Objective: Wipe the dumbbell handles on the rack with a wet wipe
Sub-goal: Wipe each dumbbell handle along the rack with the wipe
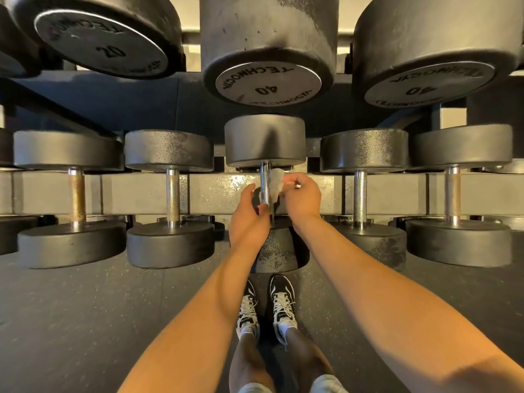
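The centre dumbbell on the lower rack shelf has a knurled steel handle [265, 182] between two black heads. A crumpled white wet wipe [275, 184] lies against the right side of that handle. My right hand [302, 195] pinches the wipe from the right. On the left of the handle's lower part is my left hand [249, 215], its thumb raised and its fingers curled towards the bar. Whether the left fingers grip the bar or the wipe's lower end is hidden.
Four more dumbbells flank it on the grey rack beam [218, 191], with handles at left [76, 195] [173, 194] and right [360, 195] [452, 194]. Large 20 and 40 dumbbells [268, 83] overhang from the upper shelf. Below are my shoes [266, 304] on dark rubber floor.
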The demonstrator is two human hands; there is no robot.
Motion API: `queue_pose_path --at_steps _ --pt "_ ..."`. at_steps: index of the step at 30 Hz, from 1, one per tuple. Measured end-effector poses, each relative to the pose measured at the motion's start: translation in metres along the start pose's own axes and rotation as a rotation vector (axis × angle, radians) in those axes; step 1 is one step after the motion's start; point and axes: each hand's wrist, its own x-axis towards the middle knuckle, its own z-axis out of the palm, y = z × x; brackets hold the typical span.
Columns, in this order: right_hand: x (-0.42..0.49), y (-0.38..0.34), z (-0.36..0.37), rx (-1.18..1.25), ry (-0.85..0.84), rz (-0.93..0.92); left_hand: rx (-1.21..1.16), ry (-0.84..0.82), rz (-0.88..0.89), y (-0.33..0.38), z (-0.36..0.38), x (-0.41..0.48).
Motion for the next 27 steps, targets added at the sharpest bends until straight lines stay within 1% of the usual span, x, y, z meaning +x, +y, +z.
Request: queue_pose_path --at_steps 2,5,7,10,13,15,17,19,20,22,24,26,27 --pt "0.011 -0.002 0.004 -0.035 0.016 -0.044 0.153 0.008 -0.041 0.001 0.003 0.002" --pt "0.024 0.0 0.016 -0.158 -0.102 -0.104 0.255 -0.04 -0.099 0.002 0.004 0.007" --pt "0.028 0.0 0.022 -0.241 -0.166 -0.169 0.26 -0.046 -0.107 0.0 0.003 0.01" --pt "0.032 -0.002 0.023 -0.338 -0.172 -0.264 0.228 -0.045 -0.101 -0.001 0.002 0.01" --pt "0.024 0.005 0.018 -0.392 -0.241 -0.333 0.197 -0.023 -0.114 0.001 0.002 0.008" --pt "0.016 0.018 0.012 -0.434 -0.3 -0.313 0.188 -0.012 -0.105 0.001 0.002 0.007" --pt "0.011 0.029 0.007 -0.455 -0.351 -0.243 0.18 -0.005 -0.101 0.0 0.002 0.007" --pt "0.013 0.031 0.006 -0.46 -0.345 -0.221 0.173 -0.001 -0.099 -0.001 0.002 0.007" --pt "0.016 0.027 0.008 -0.456 -0.318 -0.249 0.169 0.001 -0.099 -0.001 0.002 0.007" --pt "0.023 0.015 0.015 -0.402 -0.234 -0.313 0.165 0.011 -0.1 -0.001 0.002 0.006" --pt "0.029 0.0 0.022 -0.329 -0.155 -0.324 0.161 0.019 -0.103 0.0 0.001 0.006" --pt "0.029 -0.004 0.025 -0.276 -0.175 -0.275 0.161 0.013 -0.107 0.002 0.001 0.006" --pt "0.025 -0.002 0.023 -0.29 -0.195 -0.257 0.159 0.012 -0.108 0.003 0.001 0.005"
